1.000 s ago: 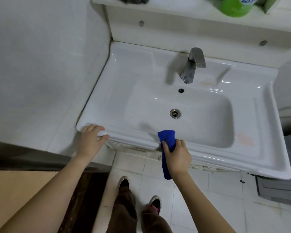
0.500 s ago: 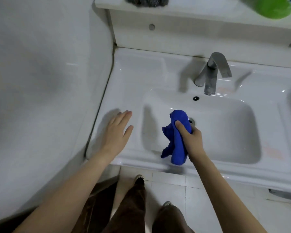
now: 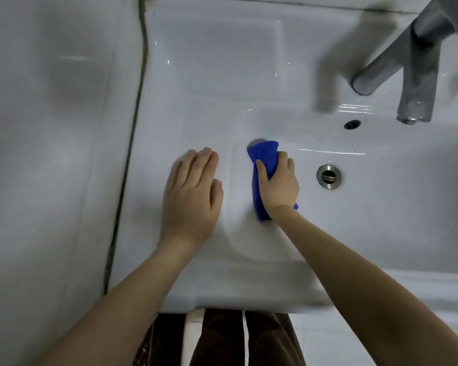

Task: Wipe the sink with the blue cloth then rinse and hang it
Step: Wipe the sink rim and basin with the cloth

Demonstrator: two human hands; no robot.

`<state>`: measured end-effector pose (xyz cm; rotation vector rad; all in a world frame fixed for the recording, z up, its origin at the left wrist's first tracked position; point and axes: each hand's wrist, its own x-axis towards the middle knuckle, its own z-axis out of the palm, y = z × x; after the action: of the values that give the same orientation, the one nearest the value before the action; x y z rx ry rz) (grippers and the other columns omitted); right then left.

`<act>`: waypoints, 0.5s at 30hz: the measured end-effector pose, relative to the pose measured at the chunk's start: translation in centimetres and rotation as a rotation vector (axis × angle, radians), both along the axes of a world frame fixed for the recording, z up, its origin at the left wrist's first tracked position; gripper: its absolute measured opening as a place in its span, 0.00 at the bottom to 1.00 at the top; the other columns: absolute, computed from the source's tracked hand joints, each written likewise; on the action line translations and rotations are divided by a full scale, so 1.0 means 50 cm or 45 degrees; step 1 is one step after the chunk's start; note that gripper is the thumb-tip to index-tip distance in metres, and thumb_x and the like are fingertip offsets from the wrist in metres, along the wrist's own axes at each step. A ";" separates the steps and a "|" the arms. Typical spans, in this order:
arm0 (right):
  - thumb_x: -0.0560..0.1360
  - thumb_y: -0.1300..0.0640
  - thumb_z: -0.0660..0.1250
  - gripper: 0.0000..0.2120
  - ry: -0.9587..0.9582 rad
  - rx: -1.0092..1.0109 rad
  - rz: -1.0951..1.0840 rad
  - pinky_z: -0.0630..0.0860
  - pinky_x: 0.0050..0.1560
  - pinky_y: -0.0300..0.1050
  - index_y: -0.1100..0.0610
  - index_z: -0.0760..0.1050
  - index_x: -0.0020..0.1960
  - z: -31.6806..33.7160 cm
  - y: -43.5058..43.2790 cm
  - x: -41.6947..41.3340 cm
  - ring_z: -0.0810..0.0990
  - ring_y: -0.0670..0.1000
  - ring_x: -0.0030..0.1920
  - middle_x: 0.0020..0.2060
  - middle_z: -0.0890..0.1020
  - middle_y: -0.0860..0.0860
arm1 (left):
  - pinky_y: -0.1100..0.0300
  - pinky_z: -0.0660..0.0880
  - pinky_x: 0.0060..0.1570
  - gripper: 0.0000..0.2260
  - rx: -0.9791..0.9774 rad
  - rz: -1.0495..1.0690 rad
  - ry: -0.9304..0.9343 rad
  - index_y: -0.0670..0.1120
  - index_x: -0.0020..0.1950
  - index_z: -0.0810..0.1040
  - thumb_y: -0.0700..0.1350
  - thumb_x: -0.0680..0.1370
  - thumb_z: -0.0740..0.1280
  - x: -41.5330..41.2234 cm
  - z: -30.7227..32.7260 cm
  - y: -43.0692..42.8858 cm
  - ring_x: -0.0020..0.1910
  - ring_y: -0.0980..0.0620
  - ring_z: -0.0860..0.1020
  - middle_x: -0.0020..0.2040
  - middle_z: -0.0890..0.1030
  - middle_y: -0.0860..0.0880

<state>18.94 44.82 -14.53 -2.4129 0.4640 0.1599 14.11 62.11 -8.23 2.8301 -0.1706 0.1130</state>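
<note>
Right hand, frame centre: clenching the bunched blue cloth, pressing it against the sink basin's left wall. Left hand: lying flat, fingers together, on the rim. Wiping is beginning; sweeping toward the drain likely follows.

No text, label, brand, number or sign can be read anywhere in the frame. The sink, filling the middle and right, is plain white; the tap at upper right carries no legible mark; the cloth at centre is plain blue; the wall on the left is bare.
</note>
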 end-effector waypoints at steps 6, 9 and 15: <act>0.78 0.43 0.63 0.12 0.214 0.012 0.266 0.66 0.35 0.45 0.51 0.67 0.46 0.050 -0.044 -0.103 0.74 0.51 0.36 0.40 0.74 0.47 | 0.47 0.59 0.75 0.21 -0.002 0.016 0.075 0.42 0.74 0.68 0.45 0.81 0.56 0.005 0.005 -0.002 0.74 0.42 0.65 0.73 0.70 0.44; 0.78 0.44 0.63 0.14 0.137 0.463 0.152 0.68 0.34 0.41 0.52 0.65 0.43 0.088 0.050 -0.118 0.70 0.46 0.32 0.33 0.72 0.48 | 0.47 0.58 0.75 0.22 -0.002 0.032 0.094 0.42 0.75 0.67 0.44 0.81 0.56 0.003 0.007 -0.004 0.75 0.43 0.64 0.74 0.70 0.45; 0.79 0.47 0.62 0.18 -0.209 0.052 0.143 0.71 0.37 0.47 0.60 0.70 0.60 -0.013 -0.002 0.105 0.77 0.58 0.41 0.56 0.76 0.55 | 0.48 0.60 0.75 0.22 -0.031 0.064 0.063 0.44 0.75 0.66 0.46 0.81 0.55 0.003 -0.005 0.001 0.76 0.45 0.62 0.75 0.68 0.46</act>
<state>24.20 44.73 -15.17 -2.3888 0.2483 0.0191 14.28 62.14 -8.50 2.8108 -0.0867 0.0549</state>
